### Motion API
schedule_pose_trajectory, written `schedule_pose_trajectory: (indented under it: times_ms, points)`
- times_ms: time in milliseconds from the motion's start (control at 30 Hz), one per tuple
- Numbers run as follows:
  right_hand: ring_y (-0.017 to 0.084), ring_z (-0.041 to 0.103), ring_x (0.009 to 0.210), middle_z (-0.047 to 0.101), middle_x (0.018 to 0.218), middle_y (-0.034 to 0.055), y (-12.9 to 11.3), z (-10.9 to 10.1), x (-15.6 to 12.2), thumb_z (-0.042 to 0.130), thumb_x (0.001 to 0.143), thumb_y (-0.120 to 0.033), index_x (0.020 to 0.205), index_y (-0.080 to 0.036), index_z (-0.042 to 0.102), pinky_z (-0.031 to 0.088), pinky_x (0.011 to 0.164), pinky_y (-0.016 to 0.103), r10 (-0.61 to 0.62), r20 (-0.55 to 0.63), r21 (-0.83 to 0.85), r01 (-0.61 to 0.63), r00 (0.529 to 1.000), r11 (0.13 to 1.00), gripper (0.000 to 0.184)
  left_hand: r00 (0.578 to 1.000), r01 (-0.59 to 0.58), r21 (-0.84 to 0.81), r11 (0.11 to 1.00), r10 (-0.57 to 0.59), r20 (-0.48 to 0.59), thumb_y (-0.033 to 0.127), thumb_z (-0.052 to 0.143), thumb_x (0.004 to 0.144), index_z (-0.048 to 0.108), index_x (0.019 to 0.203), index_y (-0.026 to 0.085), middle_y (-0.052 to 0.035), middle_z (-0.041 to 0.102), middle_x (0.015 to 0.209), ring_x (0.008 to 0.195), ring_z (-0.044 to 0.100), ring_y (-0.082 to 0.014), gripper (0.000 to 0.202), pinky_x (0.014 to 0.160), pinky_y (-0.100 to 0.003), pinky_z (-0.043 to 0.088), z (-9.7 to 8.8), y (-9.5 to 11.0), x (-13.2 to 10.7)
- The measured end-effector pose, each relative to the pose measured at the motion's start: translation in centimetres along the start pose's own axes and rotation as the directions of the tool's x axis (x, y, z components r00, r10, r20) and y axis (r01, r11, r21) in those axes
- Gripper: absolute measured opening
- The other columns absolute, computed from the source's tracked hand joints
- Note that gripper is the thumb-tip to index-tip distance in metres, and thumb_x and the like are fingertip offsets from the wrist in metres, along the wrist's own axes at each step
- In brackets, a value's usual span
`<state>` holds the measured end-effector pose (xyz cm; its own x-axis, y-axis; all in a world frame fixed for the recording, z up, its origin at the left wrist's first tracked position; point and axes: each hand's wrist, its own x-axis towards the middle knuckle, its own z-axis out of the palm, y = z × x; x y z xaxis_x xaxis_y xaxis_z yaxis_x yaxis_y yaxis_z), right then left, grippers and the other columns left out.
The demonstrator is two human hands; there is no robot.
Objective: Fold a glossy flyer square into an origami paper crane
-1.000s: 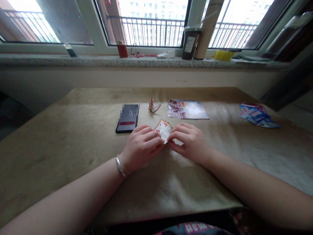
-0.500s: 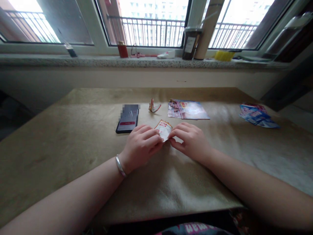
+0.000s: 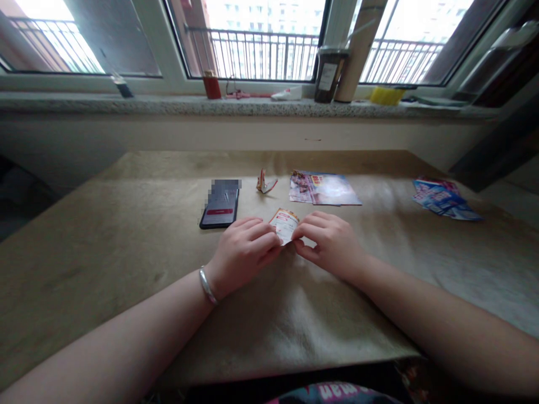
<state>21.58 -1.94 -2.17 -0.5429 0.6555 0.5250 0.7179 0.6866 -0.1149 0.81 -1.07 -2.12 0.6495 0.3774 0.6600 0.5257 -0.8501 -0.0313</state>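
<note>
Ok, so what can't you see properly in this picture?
All in the head view:
Lower corners of the paper: covered by the left hand and the right hand.
Its small print: too tiny to read.
Top left of the phone: hidden by blurry blocks.
Clothing at the bottom: cut off by the edge.
Buildings outside: washed out by bright light.

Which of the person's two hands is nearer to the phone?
Left. The left hand is close by the near right corner of the phone; the right hand is farther right, at the right edge of the printed paper.
</note>
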Motion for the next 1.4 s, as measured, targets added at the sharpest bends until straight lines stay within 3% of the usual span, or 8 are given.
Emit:
schedule_pose_trajectory:
  times_ms: [500,700,833,933,1100,1233,1400]
  points:
    - [0.014,0.057,0.069,0.064,0.073,0.0005,0.8,-0.1,-0.4,0.056,0.078,-0.022,0.071,-0.02,0.061,0.039,0.064,0.025,0.055,-0.085,-0.065,-0.06,0.995,0.996,0.009,0.984,0.119,0.02,0.993,-0.121,0.133,0.03,0.053,0.087,0.063,0.076,0.018,-0.0022,0.064,0.077,0.067,0.054,-0.0132,0.019,0.062,-0.025,0.04,0.3,-0.7,-0.3]
    - [0.014,0.057,0.069,0.064,0.074,0.0014,1.0,-0.3,-0.5,0.055,0.079,-0.022,0.071,-0.02,0.061,0.04,0.063,0.025,0.048,-0.115,-0.079,-0.057,0.992,0.995,0.011,0.98,0.167,-0.003,0.986,-0.165,0.112,0.029,0.055,0.086,0.064,0.078,0.019,-0.0012,0.065,0.078,0.068,0.054,-0.0136,0.016,0.064,-0.026,0.041,0.3,-1.1,-0.5]
    - [0.015,0.059,0.07,0.065,0.076,0.002,1.3,-0.6,-0.6,0.053,0.081,-0.023,0.073,-0.02,0.061,0.042,0.065,0.025,0.083,-0.153,-0.074,-0.095,0.985,0.993,0.011,0.972,0.234,-0.101,0.967,-0.229,0.055,0.025,0.057,0.085,0.065,0.088,0.019,-0.0027,0.064,0.084,0.074,0.057,-0.0137,0.011,0.068,-0.026,0.045,0.5,-1.3,-0.6]
    - [0.015,0.06,0.071,0.066,0.076,0.0022,1.8,-0.8,-0.7,0.053,0.08,-0.023,0.074,-0.02,0.061,0.042,0.065,0.026,0.115,-0.187,-0.087,-0.133,0.976,0.987,0.011,0.951,0.298,-0.204,0.932,-0.308,-0.015,0.02,0.055,0.086,0.065,0.095,0.019,-0.0042,0.061,0.088,0.079,0.057,-0.0133,0.014,0.07,-0.025,0.047,0.8,-1.5,-0.7]
    - [0.015,0.06,0.071,0.066,0.076,0.0021,2.2,-0.8,-0.8,0.054,0.08,-0.023,0.073,-0.02,0.061,0.043,0.064,0.026,0.134,-0.21,-0.083,-0.154,0.969,0.985,0.011,0.92,0.362,-0.294,0.885,-0.39,-0.04,0.019,0.053,0.086,0.066,0.099,0.02,-0.0025,0.06,0.083,0.076,0.055,-0.0112,0.018,0.068,-0.022,0.047,0.7,-1.7,-0.8]
    - [0.015,0.061,0.073,0.067,0.078,0.0023,2.1,-0.7,-0.8,0.053,0.081,-0.023,0.075,-0.02,0.062,0.044,0.066,0.025,0.102,-0.188,-0.068,-0.117,0.977,0.991,0.011,0.895,0.421,-0.33,0.845,-0.446,0.002,0.021,0.052,0.088,0.066,0.099,0.02,0.0013,0.06,0.07,0.062,0.054,-0.0084,0.018,0.058,-0.019,0.044,0.6,-1.5,-0.7]
    - [0.013,0.06,0.069,0.068,0.079,0.0017,2.2,-0.6,-0.9,0.054,0.083,-0.024,0.08,-0.02,0.064,0.043,0.065,0.024,0.066,-0.1,-0.018,-0.068,0.993,0.998,0.012,0.894,0.401,-0.388,0.83,-0.447,-0.032,0.02,0.051,0.087,0.063,0.092,0.017,-0.001,0.064,0.079,0.072,0.059,-0.0101,0.013,0.065,-0.021,0.048,0.5,-1.3,-0.6]
